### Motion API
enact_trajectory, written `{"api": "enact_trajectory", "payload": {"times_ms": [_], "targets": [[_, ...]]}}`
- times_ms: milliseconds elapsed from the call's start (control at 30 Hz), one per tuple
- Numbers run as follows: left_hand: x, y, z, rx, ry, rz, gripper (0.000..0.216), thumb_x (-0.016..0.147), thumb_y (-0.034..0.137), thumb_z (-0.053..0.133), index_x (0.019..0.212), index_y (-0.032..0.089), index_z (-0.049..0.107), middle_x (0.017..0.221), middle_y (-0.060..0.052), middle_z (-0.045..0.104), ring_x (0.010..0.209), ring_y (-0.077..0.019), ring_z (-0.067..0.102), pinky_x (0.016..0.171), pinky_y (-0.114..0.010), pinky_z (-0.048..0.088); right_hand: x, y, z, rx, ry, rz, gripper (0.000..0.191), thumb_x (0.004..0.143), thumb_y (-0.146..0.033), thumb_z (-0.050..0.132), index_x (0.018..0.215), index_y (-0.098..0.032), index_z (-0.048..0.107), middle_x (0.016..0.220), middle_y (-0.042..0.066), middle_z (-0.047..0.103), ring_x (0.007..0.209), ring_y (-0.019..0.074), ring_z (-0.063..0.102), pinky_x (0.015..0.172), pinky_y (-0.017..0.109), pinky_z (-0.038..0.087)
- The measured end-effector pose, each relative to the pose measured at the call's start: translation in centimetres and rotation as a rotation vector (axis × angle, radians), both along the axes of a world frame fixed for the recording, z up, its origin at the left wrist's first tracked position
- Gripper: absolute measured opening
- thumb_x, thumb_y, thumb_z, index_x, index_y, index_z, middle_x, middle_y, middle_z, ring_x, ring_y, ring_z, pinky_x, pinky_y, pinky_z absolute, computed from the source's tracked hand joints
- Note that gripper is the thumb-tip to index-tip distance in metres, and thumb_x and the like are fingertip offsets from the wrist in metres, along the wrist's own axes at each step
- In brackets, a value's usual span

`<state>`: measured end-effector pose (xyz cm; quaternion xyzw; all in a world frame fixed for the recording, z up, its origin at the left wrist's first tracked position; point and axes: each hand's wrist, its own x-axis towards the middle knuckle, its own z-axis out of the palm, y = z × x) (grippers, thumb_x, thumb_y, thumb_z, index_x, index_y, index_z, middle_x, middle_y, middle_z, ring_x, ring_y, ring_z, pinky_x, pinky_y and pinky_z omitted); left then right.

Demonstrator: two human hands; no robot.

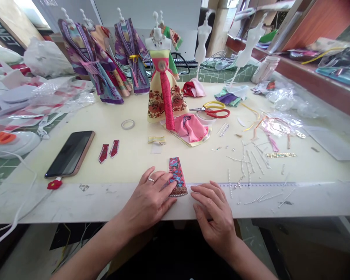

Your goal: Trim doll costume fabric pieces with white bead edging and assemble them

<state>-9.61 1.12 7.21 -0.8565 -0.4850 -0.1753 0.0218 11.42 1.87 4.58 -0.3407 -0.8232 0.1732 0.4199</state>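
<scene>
A small flared panel of patterned fabric [177, 171], dark red and blue with a beaded lower edge, lies flat near the table's front. My left hand [151, 194], with a ring on one finger, rests its outstretched fingertips on the panel's left side; the thumb lies by the lower edge. To the right of the panel, my right hand [214, 212] lies on the table with fingers apart and holds nothing. Several white bead strands [252, 161] are scattered beyond it. Two small red beaded strips [109, 151] lie to the left.
A doll form in a yellow and pink dress [159, 85] stands behind, on pink fabric [189, 126]. Scissors [214, 109] lie beside it. A phone [70, 153] is at left. Robed doll forms [132, 58] and bare white forms [203, 39] line the back. A clear ruler [251, 184] runs along the front.
</scene>
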Motion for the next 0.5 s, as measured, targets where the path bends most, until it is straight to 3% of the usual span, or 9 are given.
{"api": "enact_trajectory", "payload": {"times_ms": [100, 233, 367, 500], "targets": [[0.4, -0.2, 0.0, 0.06, 0.005, 0.058, 0.032, 0.088, 0.036, 0.051, 0.104, 0.012, 0.066, 0.097, -0.013, 0.062, 0.091, -0.0265, 0.055, 0.091, -0.051, 0.04, 0.1, 0.0, 0.0, 0.0, 0.009, 0.006, 0.03, 0.079, -0.002, 0.052, 0.106, -0.016, 0.058, 0.109, 0.009, 0.063, 0.105, 0.0221, 0.054, 0.099, 0.052, 0.035], [0.5, -0.8, -0.1, 0.079, 0.002, 0.135, 0.045, 0.088, 0.04, 0.051, 0.118, 0.007, 0.058, 0.09, -0.013, 0.06, 0.083, -0.0255, 0.053, 0.079, -0.046, 0.045, 0.2, 0.0, -0.1, 0.014, 0.035, -0.004, 0.032, 0.079, -0.001, 0.052, 0.106, -0.016, 0.058, 0.107, 0.009, 0.064, 0.104, 0.0221, 0.054, 0.099, 0.051, 0.036], [0.3, -1.3, 0.0, 0.115, -0.035, 0.146, 0.041, 0.088, 0.031, 0.055, 0.12, 0.005, 0.056, 0.104, -0.016, 0.059, 0.095, -0.0272, 0.052, 0.084, -0.044, 0.044, 0.1, 0.0, -0.1, 0.013, 0.04, -0.001, 0.032, 0.079, -0.001, 0.051, 0.106, -0.016, 0.058, 0.106, 0.009, 0.064, 0.103, 0.0218, 0.054, 0.098, 0.051, 0.036], [-0.1, -1.4, -0.1, 0.077, -0.015, 0.056, 0.038, 0.088, 0.028, 0.055, 0.119, 0.007, 0.056, 0.129, -0.018, 0.051, 0.121, -0.0318, 0.042, 0.101, -0.048, 0.035, 0.1, 0.0, -0.1, 0.019, 0.034, 0.001, 0.031, 0.079, -0.001, 0.051, 0.105, -0.016, 0.058, 0.105, 0.009, 0.064, 0.102, 0.0217, 0.055, 0.098, 0.051, 0.036]]}}
